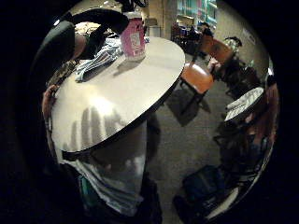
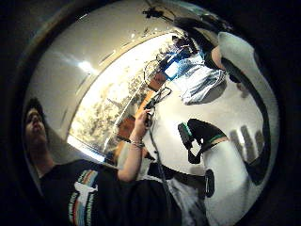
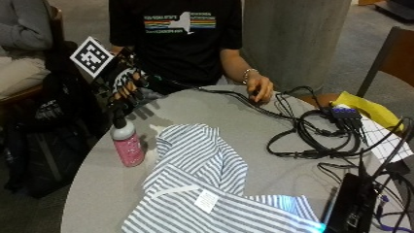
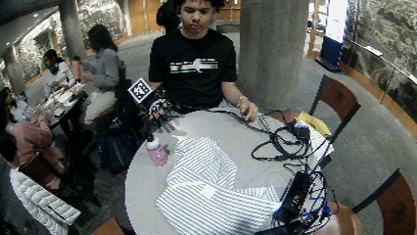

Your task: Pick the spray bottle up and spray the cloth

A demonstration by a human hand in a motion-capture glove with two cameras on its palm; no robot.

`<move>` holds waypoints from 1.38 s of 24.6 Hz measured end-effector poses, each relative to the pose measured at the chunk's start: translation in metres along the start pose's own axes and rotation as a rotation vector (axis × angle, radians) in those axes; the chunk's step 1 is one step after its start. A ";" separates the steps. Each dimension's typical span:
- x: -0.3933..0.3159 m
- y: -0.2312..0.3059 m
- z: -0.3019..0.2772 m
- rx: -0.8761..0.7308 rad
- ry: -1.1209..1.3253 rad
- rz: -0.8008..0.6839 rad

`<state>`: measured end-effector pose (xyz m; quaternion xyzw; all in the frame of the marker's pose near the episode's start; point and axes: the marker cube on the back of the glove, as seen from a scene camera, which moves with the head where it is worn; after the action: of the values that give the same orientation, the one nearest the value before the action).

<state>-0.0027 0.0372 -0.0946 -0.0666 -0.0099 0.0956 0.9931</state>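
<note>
Gloved right hand (image 3: pixel 124 85) is hovering above and just behind the spray bottle (image 3: pixel 127 143), fingers spread and relaxed, gripping nothing and not yet touching it. The bottle is standing upright near the table (image 3: pixel 97 194) edge, just beside the striped cloth (image 3: pixel 204 184), likely set close for short spraying reach. Bare left hand (image 3: pixel 260 91) is resting on the table by the cables (image 3: pixel 310 133), apart from the right.

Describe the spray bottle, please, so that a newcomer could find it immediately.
Start at the round grey table. At its edge, below the gloved right hand, the spray bottle stands upright beside the striped cloth. It alone is pink, with a black nozzle.
</note>
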 end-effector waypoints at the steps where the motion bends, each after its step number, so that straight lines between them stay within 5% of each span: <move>1: 0.001 -0.001 -0.001 0.026 -0.044 0.029; 15: 0.023 -0.009 -0.011 0.320 -0.575 0.300; 34: 0.068 -0.111 0.026 0.203 -0.564 0.415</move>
<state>0.0842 -0.0546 -0.0536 0.0608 -0.2601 0.3101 0.9124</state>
